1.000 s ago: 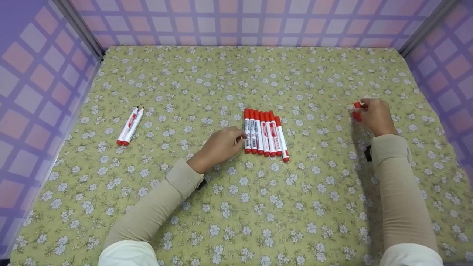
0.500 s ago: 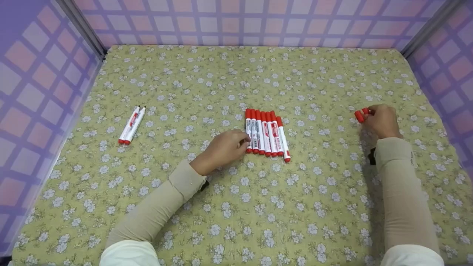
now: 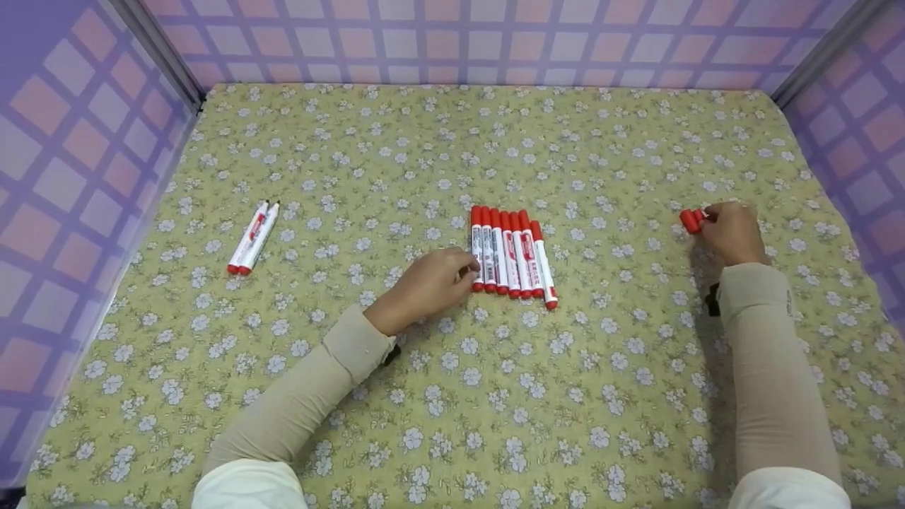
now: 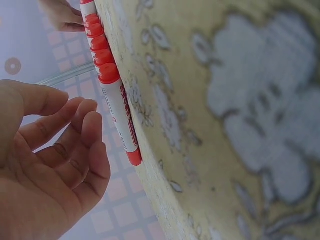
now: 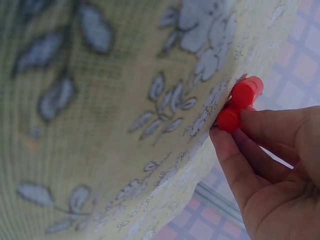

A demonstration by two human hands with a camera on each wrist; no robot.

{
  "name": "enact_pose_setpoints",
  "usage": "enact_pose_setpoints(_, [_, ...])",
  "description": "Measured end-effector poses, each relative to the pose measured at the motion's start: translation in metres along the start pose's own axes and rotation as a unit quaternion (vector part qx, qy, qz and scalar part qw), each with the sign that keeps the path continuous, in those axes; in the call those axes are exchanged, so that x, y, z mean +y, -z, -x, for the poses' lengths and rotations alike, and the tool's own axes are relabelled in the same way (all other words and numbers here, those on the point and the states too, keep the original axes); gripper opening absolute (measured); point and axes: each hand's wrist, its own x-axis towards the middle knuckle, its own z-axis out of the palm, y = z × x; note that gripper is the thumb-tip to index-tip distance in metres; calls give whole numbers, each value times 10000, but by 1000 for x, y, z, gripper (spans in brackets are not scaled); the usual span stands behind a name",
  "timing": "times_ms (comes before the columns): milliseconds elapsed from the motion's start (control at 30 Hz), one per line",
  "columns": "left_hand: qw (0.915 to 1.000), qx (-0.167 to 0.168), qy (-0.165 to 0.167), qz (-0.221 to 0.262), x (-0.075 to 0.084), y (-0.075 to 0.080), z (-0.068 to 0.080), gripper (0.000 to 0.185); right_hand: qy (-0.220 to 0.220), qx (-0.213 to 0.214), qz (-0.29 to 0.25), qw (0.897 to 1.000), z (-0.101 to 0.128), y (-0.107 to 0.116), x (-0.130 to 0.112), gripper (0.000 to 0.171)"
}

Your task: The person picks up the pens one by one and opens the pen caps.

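Near the middle of the table, a row of several white markers (image 3: 510, 261) with red caps lies side by side. My left hand (image 3: 428, 286) is at the row's left end, fingers loosely curled and holding nothing; in the left wrist view a small gap separates the fingers from the nearest marker (image 4: 120, 112). Far to the right, my right hand (image 3: 735, 232) pinches a red marker cap (image 5: 228, 120) between thumb and fingers, low at the cloth. A second red cap (image 5: 244, 93) lies against it.
Two uncapped white markers (image 3: 253, 240) with dark tips lie on the left of the table. A flowered yellow-green cloth (image 3: 452, 410) covers the tabletop. Purple and pink checked panels (image 3: 452, 42) stand at the back and both sides.
The two red caps have come together side by side, and my right hand has shifted slightly right and nearer. My left hand has moved slightly right and down, still empty.
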Motion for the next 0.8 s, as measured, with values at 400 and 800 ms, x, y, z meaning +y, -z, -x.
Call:
enact_pose_setpoints(400, [9992,-55,269,283,-1,1,0,20,-142,-130,37,9998,1,1,-1,43])
enact_pose_setpoints(800, [9941,-387,854,539,-9,3,-15,32,-248,34,-30,9997,2,2,-3,47])
